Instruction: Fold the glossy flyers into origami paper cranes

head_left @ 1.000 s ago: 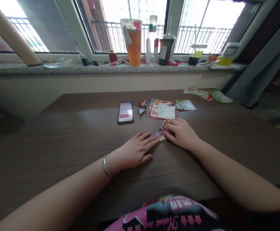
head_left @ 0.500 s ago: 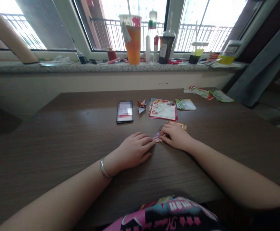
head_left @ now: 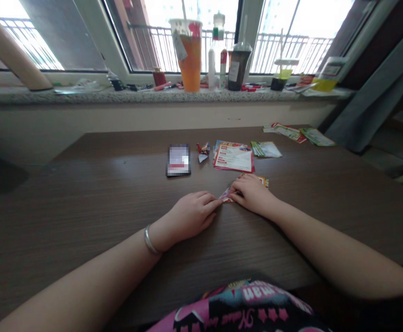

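Observation:
A small folded piece of colourful printed paper (head_left: 227,195) lies on the table between my hands, its narrow pointed end toward the left. My right hand (head_left: 251,193) covers most of it, with the fingers bent and closed on the paper. The orange-yellow edge of the sheet shows beyond my right knuckles. My left hand (head_left: 196,212), with a silver bangle (head_left: 149,240) at the wrist, rests flat with fingers stretched out. Its index fingertip touches the pointed end of the paper, while the thumb lies apart below. How the paper is folded under my right hand is hidden.
Beyond my hands lie a phone (head_left: 178,160), a small folded paper figure (head_left: 203,152), a stack of printed sheets (head_left: 234,157) and some green-white cards (head_left: 266,149). More cards (head_left: 317,137) lie at the far right. Drink cups, including an orange one (head_left: 191,64), line the stone windowsill (head_left: 135,96).
My left fingers have drawn closer together, with the thumb tucked in slightly. My right hand stays on the paper almost unmoved. The whole view has shifted very slightly.

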`<state>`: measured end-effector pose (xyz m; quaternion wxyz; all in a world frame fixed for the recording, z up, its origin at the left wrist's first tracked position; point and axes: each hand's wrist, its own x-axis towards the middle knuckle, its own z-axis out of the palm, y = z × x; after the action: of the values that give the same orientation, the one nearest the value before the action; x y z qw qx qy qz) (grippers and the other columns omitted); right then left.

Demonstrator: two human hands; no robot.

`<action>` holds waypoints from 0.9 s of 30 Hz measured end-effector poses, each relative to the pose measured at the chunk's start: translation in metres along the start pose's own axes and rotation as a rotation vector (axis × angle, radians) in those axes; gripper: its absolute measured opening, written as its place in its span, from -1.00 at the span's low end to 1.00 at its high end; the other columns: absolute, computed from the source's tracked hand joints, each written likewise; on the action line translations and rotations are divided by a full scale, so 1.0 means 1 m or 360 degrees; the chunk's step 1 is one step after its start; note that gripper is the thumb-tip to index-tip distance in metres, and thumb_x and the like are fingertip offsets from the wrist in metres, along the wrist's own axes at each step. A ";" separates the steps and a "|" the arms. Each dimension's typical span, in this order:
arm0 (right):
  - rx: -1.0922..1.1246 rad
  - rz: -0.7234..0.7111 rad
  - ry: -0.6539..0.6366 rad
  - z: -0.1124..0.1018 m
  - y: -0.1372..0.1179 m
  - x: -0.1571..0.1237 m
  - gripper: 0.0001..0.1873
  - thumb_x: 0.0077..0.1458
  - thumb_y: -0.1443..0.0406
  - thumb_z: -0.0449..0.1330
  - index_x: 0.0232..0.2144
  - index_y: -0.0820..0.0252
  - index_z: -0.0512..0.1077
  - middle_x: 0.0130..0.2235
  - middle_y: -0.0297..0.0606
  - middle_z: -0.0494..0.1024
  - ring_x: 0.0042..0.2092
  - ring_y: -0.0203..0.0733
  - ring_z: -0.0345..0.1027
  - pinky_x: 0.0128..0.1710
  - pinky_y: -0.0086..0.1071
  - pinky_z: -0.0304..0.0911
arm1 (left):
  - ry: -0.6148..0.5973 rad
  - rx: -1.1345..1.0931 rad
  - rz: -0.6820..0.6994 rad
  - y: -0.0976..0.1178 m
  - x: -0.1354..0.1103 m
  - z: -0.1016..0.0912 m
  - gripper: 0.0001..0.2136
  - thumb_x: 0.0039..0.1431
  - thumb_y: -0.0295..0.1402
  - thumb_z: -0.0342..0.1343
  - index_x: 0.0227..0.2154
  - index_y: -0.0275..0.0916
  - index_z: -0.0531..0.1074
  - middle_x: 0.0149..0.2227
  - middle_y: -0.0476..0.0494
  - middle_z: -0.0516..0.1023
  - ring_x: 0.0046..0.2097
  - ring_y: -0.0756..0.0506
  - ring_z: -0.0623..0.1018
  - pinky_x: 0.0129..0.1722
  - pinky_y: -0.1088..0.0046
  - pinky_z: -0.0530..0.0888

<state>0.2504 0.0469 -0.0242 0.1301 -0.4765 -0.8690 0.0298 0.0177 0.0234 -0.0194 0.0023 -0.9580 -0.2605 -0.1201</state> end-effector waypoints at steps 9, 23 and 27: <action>-0.0233 -0.0003 -0.0069 -0.007 -0.009 0.001 -0.73 0.24 0.19 0.03 -0.36 0.18 0.46 -0.29 -0.16 0.58 -0.15 -0.07 0.34 0.00 -0.20 0.02 | -0.0022 0.0036 0.0011 0.002 0.004 0.002 -0.70 0.30 -0.40 -0.08 0.04 -0.29 0.37 -0.11 -0.24 0.49 -0.03 -0.16 0.47 -0.01 0.22 0.48; -0.0040 0.0124 -0.0071 -0.002 -0.009 0.004 -0.76 0.13 0.11 0.16 -0.44 0.13 0.46 -0.34 -0.22 0.56 -0.17 -0.05 0.31 -0.02 -0.18 0.03 | -0.0017 0.0098 0.0025 0.003 0.006 0.002 -0.67 0.28 -0.41 -0.07 0.07 -0.33 0.35 -0.14 -0.26 0.50 -0.06 -0.17 0.48 -0.05 0.23 0.49; -0.0034 0.0132 -0.0056 -0.001 -0.009 0.005 -0.75 0.14 0.12 0.16 -0.45 0.14 0.47 -0.34 -0.21 0.56 -0.17 -0.05 0.32 -0.02 -0.18 0.04 | -0.0040 0.0146 -0.0015 0.005 0.007 0.002 -0.66 0.26 -0.41 -0.05 0.07 -0.33 0.35 -0.18 -0.25 0.49 -0.15 -0.16 0.48 -0.12 0.24 0.51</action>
<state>0.2407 0.0463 -0.0205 0.1083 -0.5129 -0.8509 0.0345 0.0265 0.0229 -0.0193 0.0424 -0.9571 -0.2702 -0.0961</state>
